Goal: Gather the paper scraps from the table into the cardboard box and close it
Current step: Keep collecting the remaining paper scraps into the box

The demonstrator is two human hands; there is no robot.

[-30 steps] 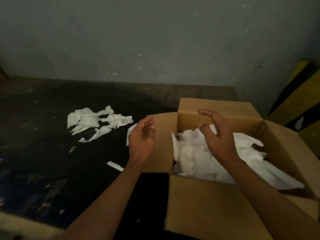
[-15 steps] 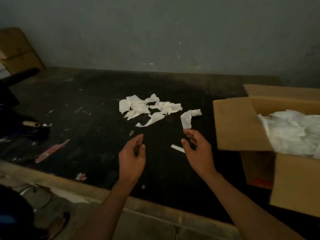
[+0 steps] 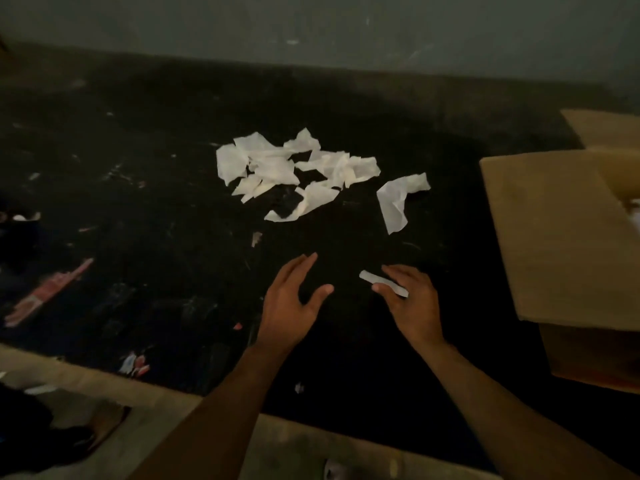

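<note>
A pile of white paper scraps [image 3: 294, 168] lies on the dark table [image 3: 138, 168], with one larger scrap [image 3: 398, 199] apart to its right. The open cardboard box [image 3: 561, 244] stands at the right edge, its left flap spread toward me; a bit of white paper shows inside. My right hand [image 3: 412, 306] hovers near the front of the table and pinches a small white paper strip [image 3: 382, 283] between thumb and fingers. My left hand [image 3: 291, 303] is beside it, fingers spread and holding nothing. Both hands are short of the pile.
Small bits of debris and a reddish wrapper [image 3: 48, 292] litter the table's left side. The table's pale front edge [image 3: 156, 389] runs below my arms. A grey wall [image 3: 311, 26] backs the table.
My view has swung left and down, so the box now sits at the frame's right edge. My hands left the box and came over the table; the right one picked up the small strip.
</note>
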